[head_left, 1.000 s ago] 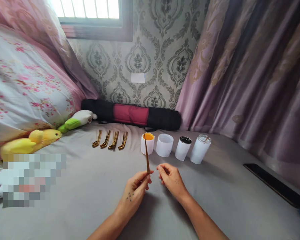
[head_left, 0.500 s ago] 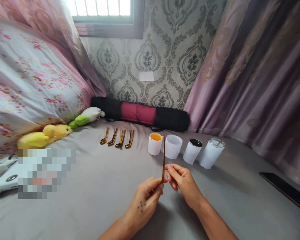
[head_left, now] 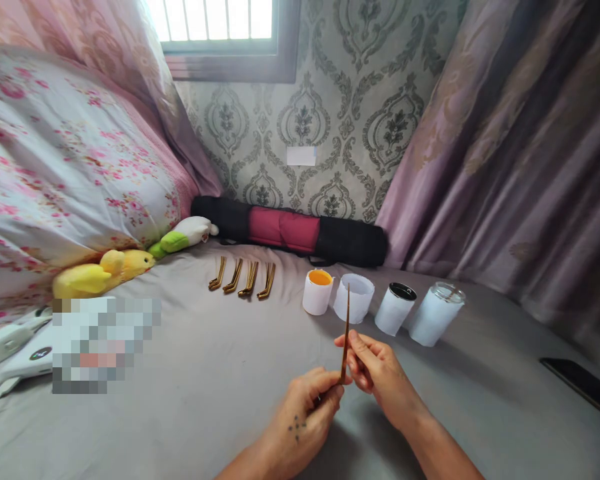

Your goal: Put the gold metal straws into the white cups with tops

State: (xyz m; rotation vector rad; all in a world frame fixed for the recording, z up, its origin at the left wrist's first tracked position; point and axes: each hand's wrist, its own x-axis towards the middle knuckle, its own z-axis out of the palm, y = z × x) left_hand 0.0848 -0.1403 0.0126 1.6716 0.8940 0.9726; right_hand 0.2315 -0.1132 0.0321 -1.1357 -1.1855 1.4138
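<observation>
My left hand (head_left: 310, 407) pinches the lower end of a thin gold straw (head_left: 347, 327), which stands nearly upright. My right hand (head_left: 377, 373) has its thumb and fingers closed on the same straw, just above the left hand's grip. Behind the hands stand several white cups in a row: one with an orange inside (head_left: 318, 291), a plain white one (head_left: 357, 297), one with a black inside (head_left: 395, 308) and a clear-topped one (head_left: 437, 313). Several bent gold straws (head_left: 243, 277) lie side by side on the grey sheet, left of the cups.
A black and red roll bag (head_left: 290, 231) lies against the patterned wall. Yellow (head_left: 100, 273) and green-white (head_left: 183, 236) plush toys rest by a floral pillow (head_left: 65, 173) at left. A white device (head_left: 10, 347) sits at far left, a dark flat object (head_left: 583, 387) at right. Curtains (head_left: 520, 147) hang on the right.
The view has shifted, so everything sits further right in frame. My right hand has come in from beside the straw and closed on it; the straw now stands more upright.
</observation>
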